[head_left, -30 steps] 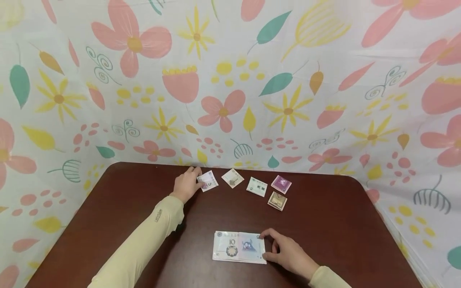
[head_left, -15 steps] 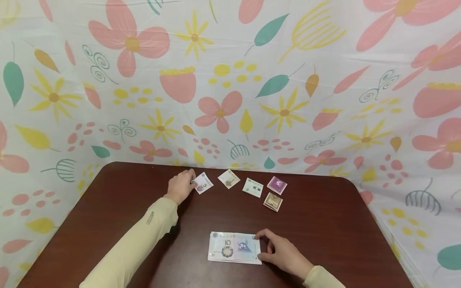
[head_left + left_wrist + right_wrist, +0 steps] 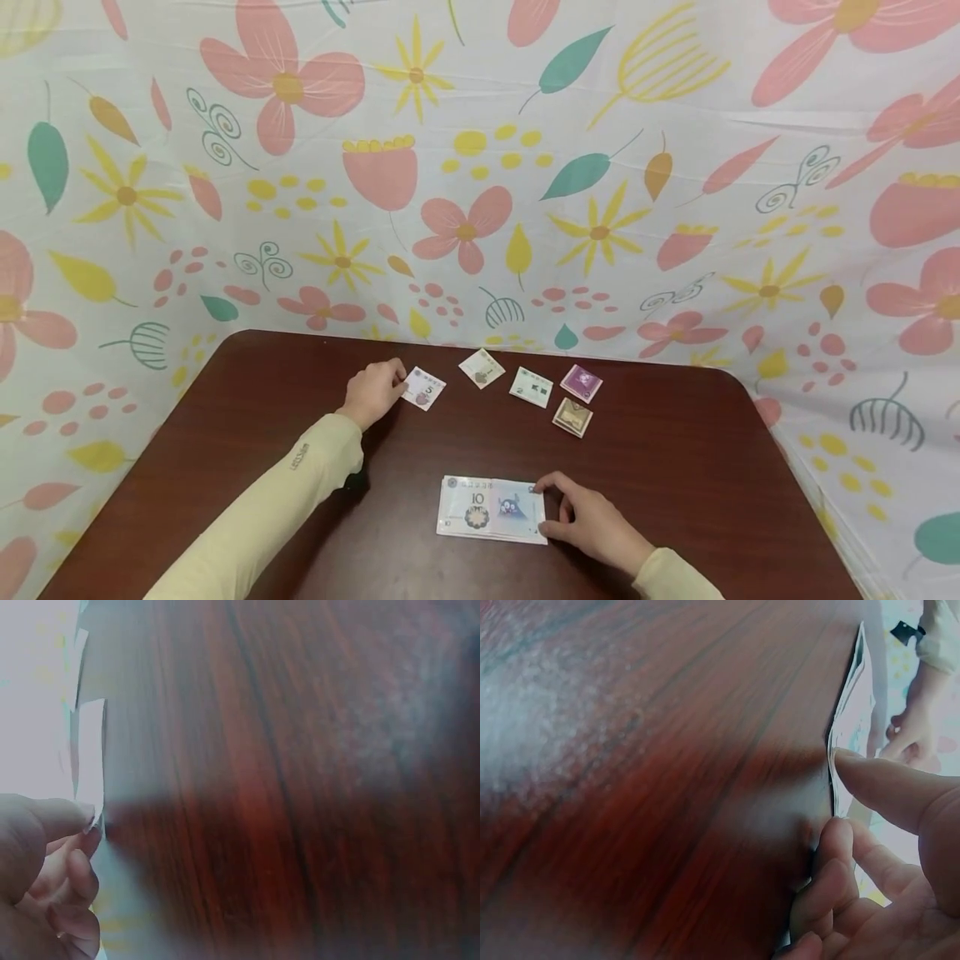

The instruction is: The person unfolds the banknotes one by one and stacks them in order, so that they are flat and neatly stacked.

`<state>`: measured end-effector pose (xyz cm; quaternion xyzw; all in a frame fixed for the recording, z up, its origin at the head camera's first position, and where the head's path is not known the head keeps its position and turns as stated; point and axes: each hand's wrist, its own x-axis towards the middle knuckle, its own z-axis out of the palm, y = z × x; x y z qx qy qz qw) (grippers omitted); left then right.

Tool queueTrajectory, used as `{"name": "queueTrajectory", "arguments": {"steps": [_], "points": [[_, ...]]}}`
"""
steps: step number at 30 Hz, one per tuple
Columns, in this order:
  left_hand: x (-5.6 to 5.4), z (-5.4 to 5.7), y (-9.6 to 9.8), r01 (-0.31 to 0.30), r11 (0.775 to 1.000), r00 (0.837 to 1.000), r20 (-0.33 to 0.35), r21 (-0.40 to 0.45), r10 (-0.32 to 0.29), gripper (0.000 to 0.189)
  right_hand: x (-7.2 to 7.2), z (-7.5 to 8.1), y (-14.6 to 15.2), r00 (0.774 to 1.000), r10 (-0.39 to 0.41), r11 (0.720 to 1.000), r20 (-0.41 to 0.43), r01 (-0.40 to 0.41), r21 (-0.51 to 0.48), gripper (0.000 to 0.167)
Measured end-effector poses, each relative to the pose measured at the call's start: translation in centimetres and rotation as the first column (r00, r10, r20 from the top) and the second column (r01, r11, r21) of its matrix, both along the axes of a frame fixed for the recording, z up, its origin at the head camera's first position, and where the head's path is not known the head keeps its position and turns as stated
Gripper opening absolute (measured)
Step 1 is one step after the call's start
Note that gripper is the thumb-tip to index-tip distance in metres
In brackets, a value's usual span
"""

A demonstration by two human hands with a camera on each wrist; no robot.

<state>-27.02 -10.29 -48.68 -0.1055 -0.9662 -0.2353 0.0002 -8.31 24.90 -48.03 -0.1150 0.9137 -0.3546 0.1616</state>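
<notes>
In the head view, my left hand [image 3: 372,393] is at the far left of the table notes and pinches the left edge of a small folded 5 play banknote [image 3: 424,388]. The left wrist view shows thumb and fingertip meeting on the corner of this pale note [image 3: 91,754]. Nearer the front, my right hand [image 3: 597,523] holds the right end of a thin stack of 10 banknotes [image 3: 491,510], index finger by the upper corner and thumb by the lower one. From the right wrist, the stack [image 3: 853,712] appears almost edge-on, its layers slightly parted.
Along the back of the brown table [image 3: 697,467] lie a folded 1 note [image 3: 482,368], a green folded 2 note [image 3: 531,387] and a purple folded note [image 3: 581,382]. A brown folded note [image 3: 572,417] sits just in front of the purple one. A flowered cloth [image 3: 465,167] hangs behind.
My left hand has turned the 5 note and drawn it slightly toward me, away from the 1 note. The right hand stays at the 10 notes. The head view shifts slightly.
</notes>
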Motion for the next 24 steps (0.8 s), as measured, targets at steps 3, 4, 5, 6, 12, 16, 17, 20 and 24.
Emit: {"name": "queueTrajectory", "arguments": {"steps": [3, 4, 5, 6, 12, 16, 17, 20, 24], "points": [[0.4, 0.2, -0.2, -0.023, 0.998, 0.999, 0.031, 0.066, 0.021, 0.014, 0.0, 0.0, 0.0, 1.000, 0.005, 1.000, -0.011, -0.005, 0.002, 0.041], [0.6, 0.2, -0.2, -0.033, 0.994, 0.999, 0.044, 0.101, 0.029, 0.014, 0.0, 0.0, 0.0, 1.000, 0.006, 1.000, -0.010, -0.006, 0.004, 0.041], [0.7, 0.3, -0.3, -0.041, 0.990, 0.998, 0.054, 0.138, 0.034, 0.014, 0.0, 0.0, 0.0, 1.000, 0.007, 1.000, -0.010, -0.007, 0.005, 0.041], [0.9, 0.3, -0.3, -0.050, 0.983, 0.997, 0.065, 0.178, 0.039, 0.014, 0.0, 0.0, 0.0, 1.000, 0.006, 1.000, -0.009, -0.006, 0.006, 0.041], [2.1, 0.2, -0.6, -0.103, 0.908, 0.984, 0.173, 0.406, 0.034, 0.016, 0.0, -0.2, 0.0, 1.000, 0.007, 1.000, -0.014, -0.007, 0.021, 0.042], [3.0, 0.2, -0.8, -0.153, 0.867, 0.971, 0.235, 0.474, 0.043, 0.017, 0.0, -0.2, 0.0, 1.000, 0.009, 1.000, -0.010, -0.009, 0.019, 0.042], [3.3, 0.2, -0.9, -0.159, 0.859, 0.969, 0.243, 0.486, 0.042, 0.017, 0.0, -0.2, 0.0, 1.000, 0.009, 1.000, -0.007, -0.008, 0.019, 0.042], [3.9, 0.2, -1.0, -0.173, 0.829, 0.966, 0.256, 0.532, 0.037, 0.016, 0.0, -0.1, 0.0, 1.000, 0.005, 1.000, -0.004, -0.005, 0.020, 0.042], [4.8, 0.2, -0.9, -0.202, 0.764, 0.955, 0.297, 0.613, 0.014, 0.014, -0.1, 0.1, 0.1, 1.000, 0.002, 1.000, 0.003, -0.002, 0.026, 0.042]]}}
